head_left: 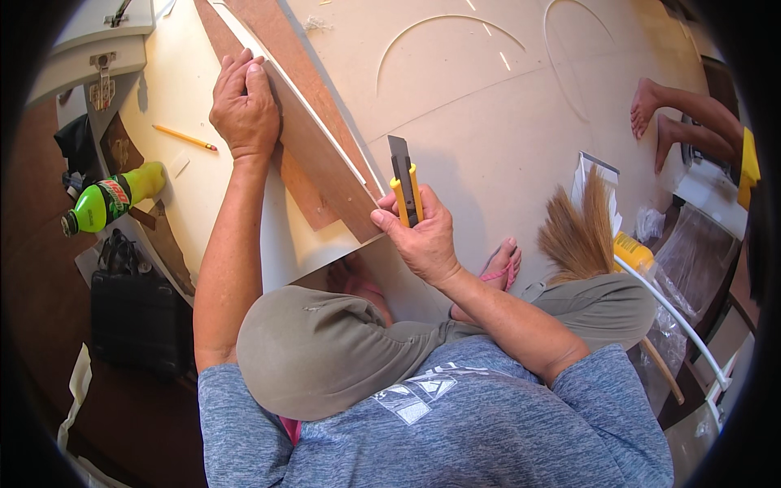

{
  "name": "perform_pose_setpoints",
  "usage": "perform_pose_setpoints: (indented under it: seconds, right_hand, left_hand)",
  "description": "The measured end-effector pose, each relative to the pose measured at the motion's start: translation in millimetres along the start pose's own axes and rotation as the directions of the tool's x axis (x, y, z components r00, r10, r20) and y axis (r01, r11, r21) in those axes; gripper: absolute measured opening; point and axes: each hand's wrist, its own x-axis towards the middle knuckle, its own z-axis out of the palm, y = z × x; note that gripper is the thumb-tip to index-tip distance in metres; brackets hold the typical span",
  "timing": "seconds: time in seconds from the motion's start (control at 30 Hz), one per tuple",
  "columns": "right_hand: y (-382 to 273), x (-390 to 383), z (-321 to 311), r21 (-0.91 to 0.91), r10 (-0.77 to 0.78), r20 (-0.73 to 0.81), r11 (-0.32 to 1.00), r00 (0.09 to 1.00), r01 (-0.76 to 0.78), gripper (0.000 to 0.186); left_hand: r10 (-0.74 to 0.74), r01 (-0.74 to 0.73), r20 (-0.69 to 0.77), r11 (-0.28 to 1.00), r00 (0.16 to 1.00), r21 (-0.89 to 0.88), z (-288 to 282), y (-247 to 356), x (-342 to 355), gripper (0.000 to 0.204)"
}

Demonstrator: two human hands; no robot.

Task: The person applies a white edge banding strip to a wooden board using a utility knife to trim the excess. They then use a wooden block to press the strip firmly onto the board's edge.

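A long brown board (329,175) with a thin white edge slants across a pale sheet (183,98) in front of me. My left hand (246,110) is closed over the board's far part, thumb and fingers bent at its edge. At the near end, my right hand (425,237) grips a yellow and black utility knife (407,195). Its wide blade is out and points up, away from the board. The thumb and a fingertip of that hand also touch the board's near corner. Under the board, an orange-brown wood piece (305,191) shows in part.
A pencil (185,137) and a green soda bottle (114,198) lie left. A black case (138,313) stands below them. Thin curved strips (447,18) lie on the floor ahead. Rightward are a broom (579,232), a white dustpan (598,171) and another person's feet (644,106).
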Motion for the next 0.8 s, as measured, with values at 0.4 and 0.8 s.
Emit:
perform_pose_setpoints:
  seconds: [0.4,0.8]
  right_hand:
    - [0.5,0.6,-0.1,-0.003,0.001,-0.001,1.0,1.0,-0.001,0.024]
    - [-1.7,0.8,0.4,-0.041,0.003,0.001,0.999,1.0,-0.003,0.023]
  left_hand:
    - [0.023,-0.023,0.004,1.0,1.0,-0.022,1.9,-4.1,-2.3,0.028]
    - [0.102,-0.101,-0.026,0.993,0.994,0.053,0.5,-2.4,1.1,0.023]
